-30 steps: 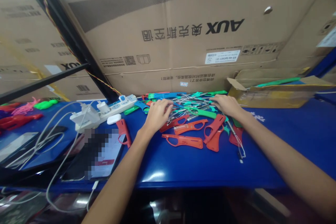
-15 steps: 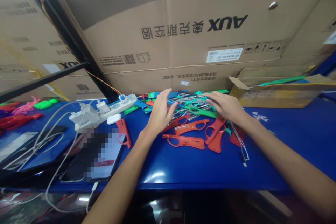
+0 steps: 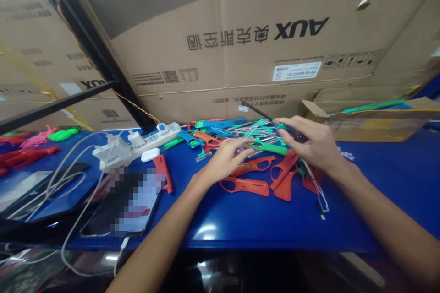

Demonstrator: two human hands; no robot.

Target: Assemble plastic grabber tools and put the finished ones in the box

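My right hand (image 3: 311, 144) is closed around a screwdriver with a green and black handle. Its long dark shaft (image 3: 257, 112) points up and left above the pile. My left hand (image 3: 227, 160) reaches low over the front of the pile, thumb and fingers apart; its fingertips are close to thin metal and green pieces (image 3: 259, 130), and contact is unclear. Nearby lie orange plastic shells (image 3: 249, 187) with trigger-like loops, like lighter halves. A green shell (image 3: 271, 147) sits between my hands, and blue shells (image 3: 220, 124) lie behind.
At right stands an open cardboard box (image 3: 371, 126) with green and blue pieces inside. A white power strip (image 3: 154, 139) with chargers and cables, plus a tablet (image 3: 120, 206), occupies the left. Large cartons (image 3: 223, 64) wall off the back of the blue table (image 3: 220, 224).
My right hand has shifted right and slightly down, raising the screwdriver above the pile. My left hand has moved right and lowered toward the loose pieces.
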